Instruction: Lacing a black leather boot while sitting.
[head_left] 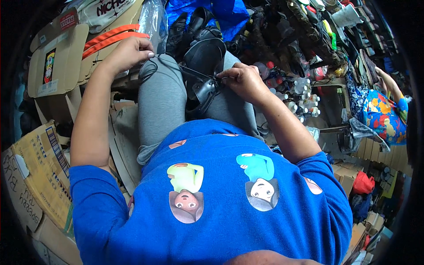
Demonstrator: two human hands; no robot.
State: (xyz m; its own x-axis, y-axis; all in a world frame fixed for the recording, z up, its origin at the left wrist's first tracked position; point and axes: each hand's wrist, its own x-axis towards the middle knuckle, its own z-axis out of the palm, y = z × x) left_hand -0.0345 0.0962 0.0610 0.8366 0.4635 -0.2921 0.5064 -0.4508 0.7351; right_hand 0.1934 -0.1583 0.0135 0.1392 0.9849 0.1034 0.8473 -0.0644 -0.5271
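A black shoe (204, 91) rests between my thighs, its dark sole or insole side tilted up toward the far end. My left hand (131, 55), raised over my left knee, pinches a thin black cord (193, 72). That cord runs across to the shoe, and a loose loop of it hangs on the grey trouser leg. At the shoe's right edge, my right hand (244, 84) has its fingers closed where the cord meets the shoe. What sits between those fingertips is too small and dark to make out.
Flattened cardboard (62, 59) with orange strips (115, 36) lies at the far left. More dark shoes (197, 21) and a blue plastic sheet (234, 15) are beyond my knees. Several small bottles (304, 99) stand to the right. Another person in colourful clothing (385, 115) is at the far right.
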